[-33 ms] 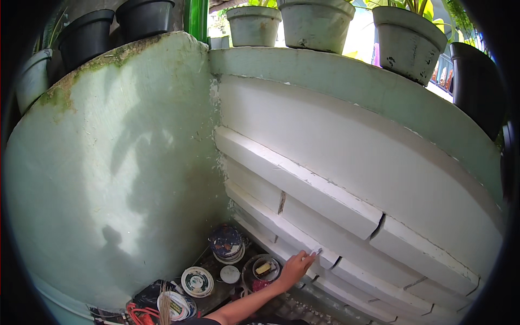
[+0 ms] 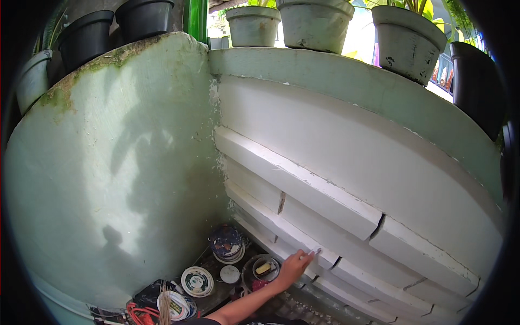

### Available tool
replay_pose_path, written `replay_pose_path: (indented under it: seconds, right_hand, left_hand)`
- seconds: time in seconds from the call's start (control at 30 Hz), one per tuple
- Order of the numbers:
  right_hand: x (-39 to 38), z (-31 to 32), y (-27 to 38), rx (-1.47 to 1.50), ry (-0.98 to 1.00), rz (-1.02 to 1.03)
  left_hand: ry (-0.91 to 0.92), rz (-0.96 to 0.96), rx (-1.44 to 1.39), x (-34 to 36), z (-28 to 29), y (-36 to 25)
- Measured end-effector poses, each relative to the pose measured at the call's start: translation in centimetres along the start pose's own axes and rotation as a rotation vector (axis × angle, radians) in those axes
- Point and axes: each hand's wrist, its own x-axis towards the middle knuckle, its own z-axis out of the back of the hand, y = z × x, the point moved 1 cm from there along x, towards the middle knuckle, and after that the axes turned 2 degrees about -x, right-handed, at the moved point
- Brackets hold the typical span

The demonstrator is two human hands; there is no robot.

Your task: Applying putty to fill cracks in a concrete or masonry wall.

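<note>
My left hand (image 2: 293, 270) reaches in from the lower edge, its arm stretched to the right. The fingers are pinched together at the edge of a white wall ledge (image 2: 287, 230). A small pale thing with a greyish tip (image 2: 318, 251) shows at the fingertips and touches the ledge; its kind is too small to tell. Dark gaps cut across the ledges, one just right of the fingers. My right hand is out of the picture.
Left of my arm stand a paint-stained bucket (image 2: 226, 241), a white-lidded tub (image 2: 197, 281) and a round basin (image 2: 246, 271) with a yellowish block (image 2: 264, 268). A stick bundle (image 2: 164, 306) lies farther left. Potted plants (image 2: 316, 27) line the green wall tops (image 2: 303, 67).
</note>
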Motion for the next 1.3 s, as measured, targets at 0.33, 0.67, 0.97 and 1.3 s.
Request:
replay_pose_path:
  seconds: [0.33,0.67,0.97,1.3]
  right_hand:
    - [2.4,-0.5,-0.7,0.015,-0.102,0.033]
    - [-3.9,-2.7,-6.9,-0.025,-0.091,0.026]
    - [-10.7,-4.8,-11.9,0.629,0.312,-0.608]
    - [-10.7,-7.2,-16.8,0.477,0.332,-0.32]
  left_hand:
    - [-0.356,0.281,0.231,2.2,2.6,4.0]
    - [-0.309,0.239,0.347,0.9,0.1,3.4]
    - [-0.315,0.293,0.306,3.9,3.5,5.1]
    - [-0.197,0.298,0.347,4.7,3.1,4.7]
